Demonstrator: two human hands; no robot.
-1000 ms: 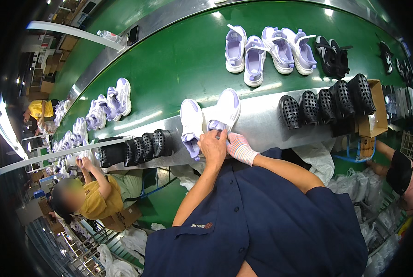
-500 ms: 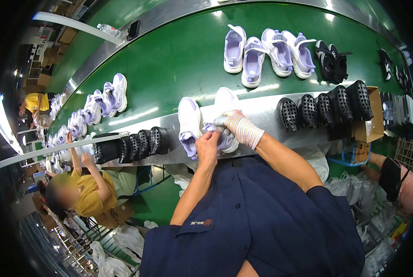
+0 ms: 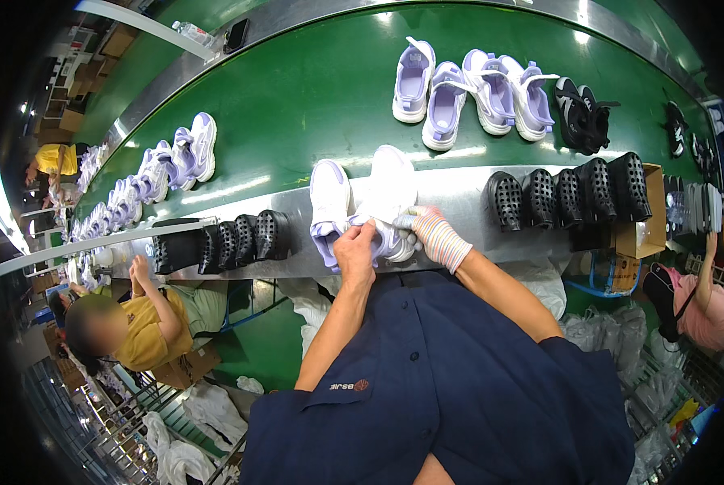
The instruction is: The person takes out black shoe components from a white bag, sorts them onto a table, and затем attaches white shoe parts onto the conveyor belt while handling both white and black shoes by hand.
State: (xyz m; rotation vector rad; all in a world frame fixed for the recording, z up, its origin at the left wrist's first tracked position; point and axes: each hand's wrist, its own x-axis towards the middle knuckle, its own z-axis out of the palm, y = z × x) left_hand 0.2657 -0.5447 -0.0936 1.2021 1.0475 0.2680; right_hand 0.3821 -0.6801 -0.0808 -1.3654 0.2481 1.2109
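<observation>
Two white-and-lilac sneakers stand side by side before me, toes pointing away: a left sneaker (image 3: 330,191) and a right sneaker (image 3: 392,179). My left hand (image 3: 355,252) is bare and pinches the lilac collar area of the right sneaker near its opening. My right hand (image 3: 436,234), in a striped knit glove, has its fingers closed on the white strap at that sneaker's right side. The strap lies across the instep between both hands. My fingers hide part of the shoe's opening. Nothing touches the left sneaker's toe.
On the green belt (image 3: 297,105) stand several white-and-lilac sneakers (image 3: 448,105) and black shoes (image 3: 580,117). Black perforated shoe forms (image 3: 568,196) line the metal ledge, with more forms (image 3: 253,240) at left. A cardboard box (image 3: 654,212) stands at right. A co-worker in yellow (image 3: 153,327) sits at left.
My right hand has shifted slightly right and down, away from the sneaker's instep, and the white strap now shows. At far right, a person in pink has raised an arm.
</observation>
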